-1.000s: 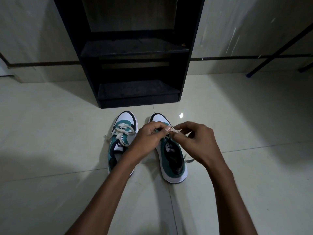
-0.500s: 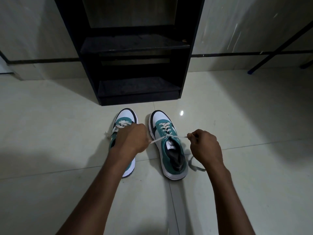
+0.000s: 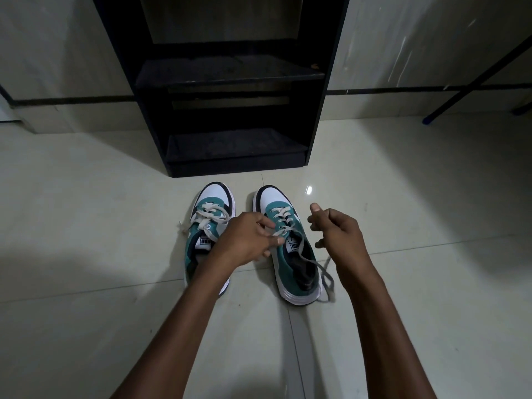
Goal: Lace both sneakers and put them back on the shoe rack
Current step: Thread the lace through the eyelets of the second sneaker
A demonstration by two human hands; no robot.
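Both sneakers stood on the floor point(image 3: 86, 226) before the shoe rack point(image 3: 230, 82). The left hand point(image 3: 244, 240) pinched the lace point(image 3: 283, 232) on the right sneaker point(image 3: 290, 254) (its other end trailed loose); the right hand point(image 3: 336, 228) hovered half-curled, holding nothing, and the left sneaker point(image 3: 210, 226) lay untouched.

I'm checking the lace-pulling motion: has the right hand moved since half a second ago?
Yes. The right hand has lifted toward the shoe rack and let go of the lace, measured against the right sneaker.

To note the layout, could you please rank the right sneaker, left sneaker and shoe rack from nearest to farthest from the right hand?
1. Right sneaker, just left of the right hand.
2. Left sneaker, farther left, beyond the left hand.
3. Shoe rack, ahead by the wall.
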